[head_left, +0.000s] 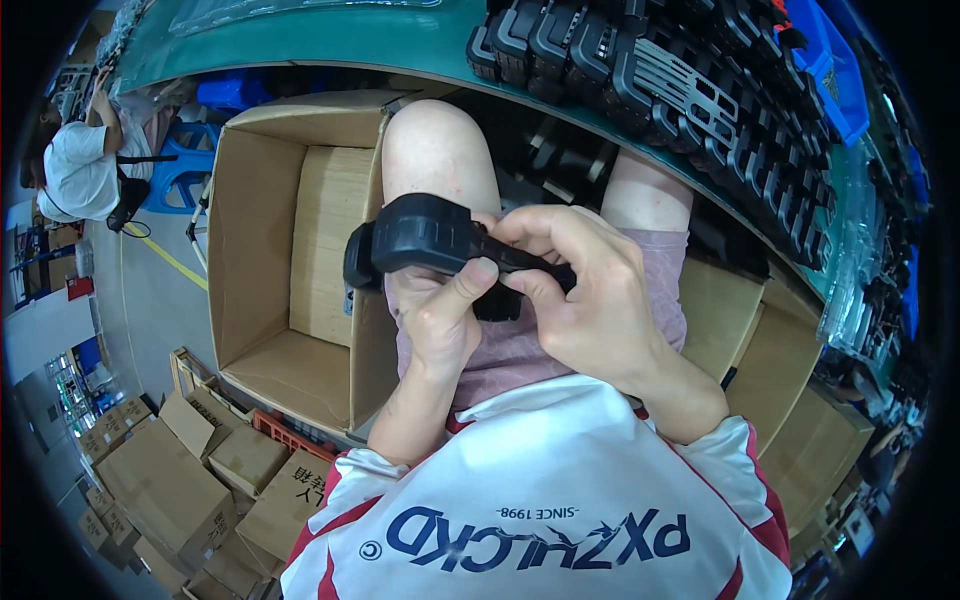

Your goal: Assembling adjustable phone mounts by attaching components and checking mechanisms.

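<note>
A black moulded plastic device (pixel 425 235) with a bulky rounded body is held above my lap; its exact kind I cannot make out. My left hand (pixel 440 315) grips it from below, the thumb pressed near its narrow end. My right hand (pixel 590 285) pinches a thin black strap-like part (pixel 515 258) that runs out from the body, its fingers closed round it. Part of the device is hidden behind my fingers.
An open cardboard box (pixel 330 250) stands left of my knees. Ahead is a green table (pixel 350 40) with rows of similar black devices (pixel 590 65) and a blue bin (pixel 830 70). More cartons (pixel 160 480) lie at lower left. A person (pixel 80 165) is beside a blue stool (pixel 180 170).
</note>
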`<state>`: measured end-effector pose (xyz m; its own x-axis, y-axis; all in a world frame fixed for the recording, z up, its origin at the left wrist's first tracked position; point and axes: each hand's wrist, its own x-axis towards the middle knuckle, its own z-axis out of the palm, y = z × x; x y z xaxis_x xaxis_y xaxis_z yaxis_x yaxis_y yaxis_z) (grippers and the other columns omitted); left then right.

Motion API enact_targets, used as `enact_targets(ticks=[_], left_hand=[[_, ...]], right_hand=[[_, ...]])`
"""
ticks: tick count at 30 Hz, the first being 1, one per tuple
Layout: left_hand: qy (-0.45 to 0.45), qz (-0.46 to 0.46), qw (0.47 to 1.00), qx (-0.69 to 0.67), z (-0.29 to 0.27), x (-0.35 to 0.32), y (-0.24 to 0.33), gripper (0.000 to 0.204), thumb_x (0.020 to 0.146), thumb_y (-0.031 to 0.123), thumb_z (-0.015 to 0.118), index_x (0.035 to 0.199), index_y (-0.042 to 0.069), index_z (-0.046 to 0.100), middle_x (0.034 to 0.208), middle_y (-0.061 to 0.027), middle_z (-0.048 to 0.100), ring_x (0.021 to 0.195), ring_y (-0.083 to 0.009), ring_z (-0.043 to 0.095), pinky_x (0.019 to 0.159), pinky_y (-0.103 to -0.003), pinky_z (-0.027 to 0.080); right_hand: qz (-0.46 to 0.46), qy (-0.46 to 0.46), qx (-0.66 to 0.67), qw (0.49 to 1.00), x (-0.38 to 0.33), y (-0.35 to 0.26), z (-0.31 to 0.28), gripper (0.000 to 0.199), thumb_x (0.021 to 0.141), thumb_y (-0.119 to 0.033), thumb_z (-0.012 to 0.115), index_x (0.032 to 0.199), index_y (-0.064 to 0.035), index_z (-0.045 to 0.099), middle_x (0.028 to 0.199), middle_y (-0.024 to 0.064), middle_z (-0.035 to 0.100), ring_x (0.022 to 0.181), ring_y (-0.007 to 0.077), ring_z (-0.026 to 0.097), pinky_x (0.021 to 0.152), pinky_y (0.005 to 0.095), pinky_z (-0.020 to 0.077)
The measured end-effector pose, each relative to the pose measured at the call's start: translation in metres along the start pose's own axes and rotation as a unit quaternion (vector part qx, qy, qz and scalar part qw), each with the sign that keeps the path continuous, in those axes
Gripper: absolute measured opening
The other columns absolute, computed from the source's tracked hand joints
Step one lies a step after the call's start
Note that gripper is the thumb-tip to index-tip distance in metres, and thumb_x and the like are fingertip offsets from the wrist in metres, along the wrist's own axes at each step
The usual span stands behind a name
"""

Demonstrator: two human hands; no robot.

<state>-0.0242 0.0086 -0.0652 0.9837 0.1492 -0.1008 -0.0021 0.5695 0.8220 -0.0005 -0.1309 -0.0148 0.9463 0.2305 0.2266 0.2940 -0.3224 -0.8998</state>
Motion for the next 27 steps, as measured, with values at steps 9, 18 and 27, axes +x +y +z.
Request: enact_targets(ticks=[9, 18, 27], left_hand=[[-0.069, -0.006, 0.996, -0.053, 0.003, 0.008, 0.001, 0.03, 0.069, -0.002, 0.069, 0.098, -0.001, 0.06, 0.094, -0.0153, 0.064, 0.085, -0.0224, 0.06, 0.082, -0.03, 0.047], [-0.036, 0.041, 0.993, 0.106, -0.012, -0.003, -0.007, 0.038, 0.071, -0.005, 0.071, 0.105, 0.001, 0.055, 0.094, -0.0089, 0.062, 0.078, -0.0156, 0.06, 0.074, -0.026, 0.05], [-0.008, 0.018, 0.991, 0.133, -0.019, 0.011, -0.009, 0.036, 0.071, -0.003, 0.073, 0.102, 0.0, 0.056, 0.093, -0.0108, 0.063, 0.07, -0.016, 0.06, 0.067, -0.023, 0.05]], right_hand=[[0.025, -0.034, 0.065, 0.997, 0.015, -0.007, -0.017, 0.027, 0.062, 0.008, 0.064, 0.089, -0.0002, 0.062, 0.078, 0.0069, 0.058, 0.064, 0.0209, 0.051, 0.059, 0.0298, 0.0437], [-0.026, 0.023, 0.063, 0.997, 0.015, 0.001, 0.007, 0.02, 0.063, 0.008, 0.064, 0.082, 0.0016, 0.063, 0.074, 0.0063, 0.055, 0.062, 0.0185, 0.048, 0.058, 0.0289, 0.0413], [0.022, 0.026, 0.099, 0.994, 0.016, 0.016, 0.015, 0.021, 0.064, 0.007, 0.065, 0.084, 0.0011, 0.061, 0.073, 0.0068, 0.054, 0.06, 0.0177, 0.049, 0.055, 0.0285, 0.0413]])
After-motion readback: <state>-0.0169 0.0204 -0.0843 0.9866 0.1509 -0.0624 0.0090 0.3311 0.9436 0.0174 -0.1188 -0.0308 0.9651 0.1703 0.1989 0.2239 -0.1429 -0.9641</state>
